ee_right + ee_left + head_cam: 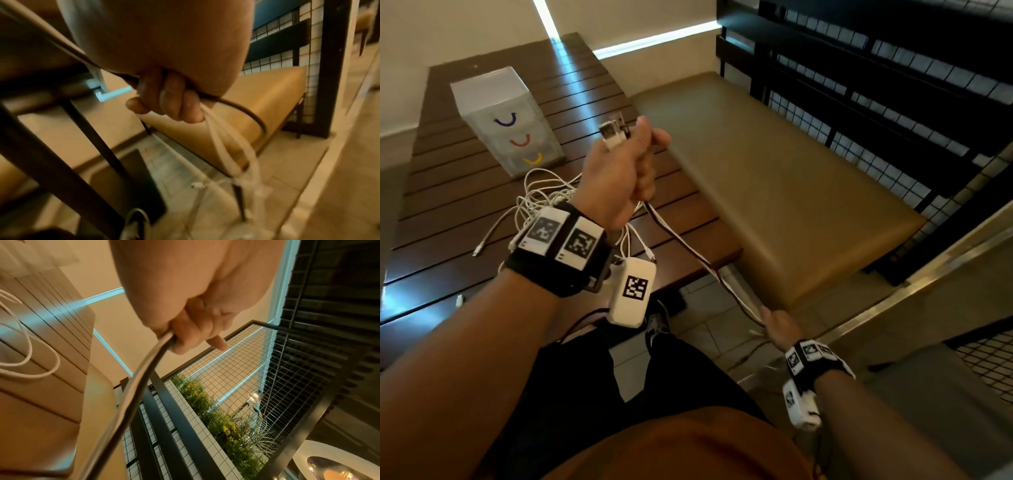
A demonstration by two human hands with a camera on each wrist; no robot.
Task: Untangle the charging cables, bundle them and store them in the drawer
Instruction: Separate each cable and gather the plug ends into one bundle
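Observation:
My left hand [626, 161] is raised above the slatted wooden table [465, 212] and grips a bunch of white and dark cables [681, 240], with their USB plugs [614, 132] sticking out above the fist. The cables run taut down to my right hand [777, 322], low beside the bench, which grips them too. In the left wrist view the cables [133, 386] leave the left hand [193, 335]. From the right hand [170, 100] their loose ends [230, 155] dangle towards the floor. A tangle of white cables [534, 202] lies on the table. The small translucent drawer unit [506, 116] stands behind it.
A tan padded bench [774, 178] stands right of the table. Behind it rise black mesh panels [893, 85]. The floor [709, 329] below is tiled, and my legs and a shoe [657, 325] show between table and bench.

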